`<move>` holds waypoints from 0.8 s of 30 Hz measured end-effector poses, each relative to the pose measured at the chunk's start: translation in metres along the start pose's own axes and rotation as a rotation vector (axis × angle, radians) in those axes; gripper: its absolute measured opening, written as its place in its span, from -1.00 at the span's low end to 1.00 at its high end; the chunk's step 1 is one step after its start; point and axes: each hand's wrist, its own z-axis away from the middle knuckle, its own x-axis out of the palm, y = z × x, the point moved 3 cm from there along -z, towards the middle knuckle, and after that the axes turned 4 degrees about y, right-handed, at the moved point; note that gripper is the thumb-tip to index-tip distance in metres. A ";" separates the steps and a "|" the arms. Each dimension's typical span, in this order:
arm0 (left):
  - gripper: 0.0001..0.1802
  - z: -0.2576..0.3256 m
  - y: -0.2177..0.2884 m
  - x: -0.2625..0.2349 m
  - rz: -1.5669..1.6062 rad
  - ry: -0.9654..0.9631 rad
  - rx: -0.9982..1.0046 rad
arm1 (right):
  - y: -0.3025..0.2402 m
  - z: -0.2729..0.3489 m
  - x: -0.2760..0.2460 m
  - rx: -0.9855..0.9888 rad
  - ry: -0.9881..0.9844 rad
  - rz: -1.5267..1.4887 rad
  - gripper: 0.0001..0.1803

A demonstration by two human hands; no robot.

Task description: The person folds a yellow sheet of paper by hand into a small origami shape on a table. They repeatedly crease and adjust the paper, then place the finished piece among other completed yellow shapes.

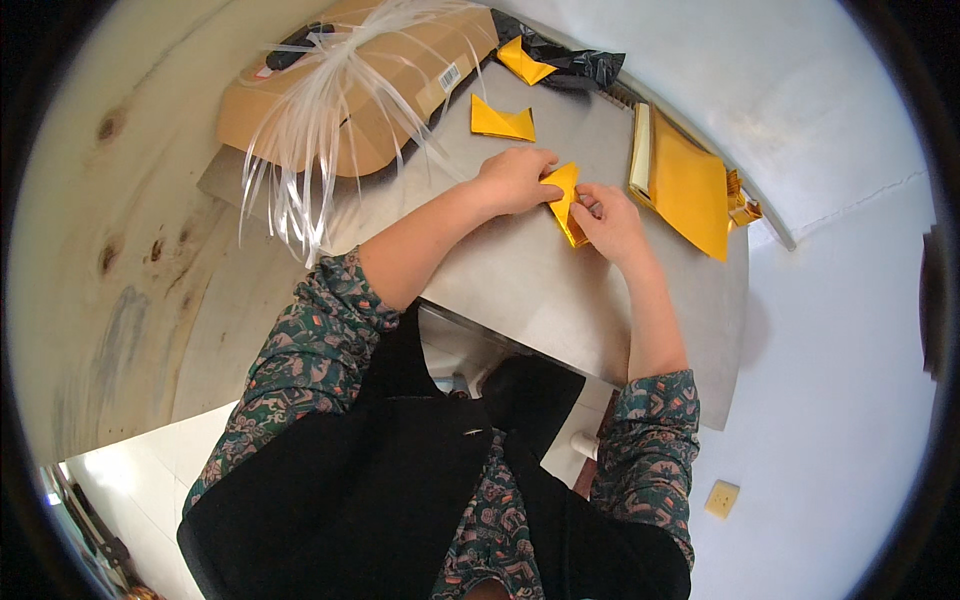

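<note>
Between my two hands is a folded piece of shiny gold paper (566, 182), tilted over the grey metal tabletop (500, 270). My left hand (516, 181) pinches its left side, with the thumb laid on the paper. On the other side my right hand (612, 222) grips the right edge, fingers curled and thumb against it. Just beyond my hands a gold folded-paper piece with two raised points (502, 122) lies on the table. Another folded-paper piece (524, 62) of the same kind rests farther back, beside black plastic.
A stack of gold paper sheets (690, 185) lies at the right, with small folded gold bits (743, 205) behind it. At the back left, white plastic strips (325, 130) drape over a cardboard box (400, 90). A black plastic bag (580, 65) lies along the wall.
</note>
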 end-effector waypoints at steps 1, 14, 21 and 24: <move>-0.39 0.000 -0.001 -0.001 0.012 -0.041 -0.024 | 0.002 0.002 0.002 -0.006 -0.002 -0.038 -0.59; -0.60 0.005 0.011 -0.007 0.064 -0.227 -0.105 | 0.015 0.068 -0.044 0.489 0.113 -0.188 -0.51; -0.60 0.007 0.001 0.002 0.169 -0.201 -0.162 | 0.014 0.060 -0.012 0.427 0.080 -0.585 -0.32; -0.66 0.005 -0.004 0.000 0.455 -0.118 -0.062 | 0.013 0.060 -0.013 0.393 0.176 -0.739 -0.27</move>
